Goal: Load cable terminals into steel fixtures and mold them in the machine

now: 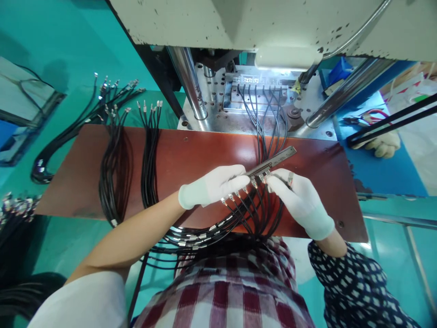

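Note:
My left hand (218, 184), in a white glove, grips one end of a narrow metal bar (280, 157) that slants up to the right over the brown board. Along the bar's near edge sits a row of small metal cable terminals (238, 194), with black cables (251, 216) running from them toward my lap. The gloved right hand (300, 196) pinches a cable terminal at the right of this row, close to the bar. Its fingertips partly hide that terminal. Further black cables (261, 130) run from beyond the bar into the press.
A press with a metal bed (211, 98) and steel columns (189, 86) stands behind the brown board (201, 159). Cable bundles (148, 168) lie across the board's left part. A work glove (384, 143) and pliers (355, 120) rest on the blue surface at right.

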Demonstrator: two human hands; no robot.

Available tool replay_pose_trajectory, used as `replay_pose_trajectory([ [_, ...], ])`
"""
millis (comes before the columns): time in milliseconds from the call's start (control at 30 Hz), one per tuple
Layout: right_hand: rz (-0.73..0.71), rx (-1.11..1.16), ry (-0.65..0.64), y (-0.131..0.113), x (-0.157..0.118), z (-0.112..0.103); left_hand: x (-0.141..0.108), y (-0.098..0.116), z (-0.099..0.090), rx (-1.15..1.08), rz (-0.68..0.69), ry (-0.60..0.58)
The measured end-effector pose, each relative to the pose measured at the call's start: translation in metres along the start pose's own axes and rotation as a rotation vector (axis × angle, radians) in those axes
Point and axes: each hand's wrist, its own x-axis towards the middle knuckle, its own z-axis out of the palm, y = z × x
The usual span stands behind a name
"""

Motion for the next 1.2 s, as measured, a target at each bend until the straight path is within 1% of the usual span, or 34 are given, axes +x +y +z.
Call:
replay_pose_trajectory([
  [67,0.059,-0.006,0.058,0.001,-0.007,-0.006,0.0,0.0,0.0,-0.077,-0.011,-0.005],
  [100,0.085,0.05,0.068,0.002,-0.011,-0.009,-0.001,0.0,0.001,-0.123,-0.017,-0.01],
  [200,0.156,0.363,0.069,0.01,-0.022,-0.013,-0.001,-0.001,0.001,-0.241,-0.031,-0.031],
  [300,0.197,0.683,0.088,0.018,-0.029,-0.012,0.0,-0.001,0.0,-0.289,-0.034,-0.038],
  [367,0.192,0.8,0.08,0.021,-0.029,-0.011,0.0,-0.001,-0.001,-0.295,-0.034,-0.045],
  [400,0.176,0.816,0.08,0.021,-0.028,-0.01,0.001,-0.001,-0.002,-0.287,-0.028,-0.049],
  [467,0.131,0.765,0.107,0.02,-0.022,-0.008,0.001,0.0,-0.003,-0.264,-0.011,-0.062],
  [600,0.073,0.414,0.153,0.01,-0.007,-0.007,0.0,0.001,-0.006,-0.244,0.015,-0.085],
  [667,0.048,0.289,0.158,0.005,-0.001,-0.007,0.0,0.001,-0.007,-0.233,0.024,-0.098],
  [867,0.006,0.19,0.102,-0.001,0.003,-0.004,-0.001,0.004,-0.006,-0.204,0.005,-0.131],
  [1033,-0.014,0.084,0.182,-0.007,0.002,0.0,0.0,0.005,-0.001,0.148,0.048,-0.033],
  [1067,-0.02,0.047,0.191,-0.008,0.003,0.001,0.0,0.005,0.0,0.186,0.048,-0.014],
  [1133,-0.032,-0.035,0.197,-0.007,0.003,0.001,0.0,0.004,0.003,0.197,0.044,0.021],
  [1200,-0.085,-0.129,0.199,-0.004,0.002,0.0,0.0,0.002,0.004,0.168,0.046,0.035],
])
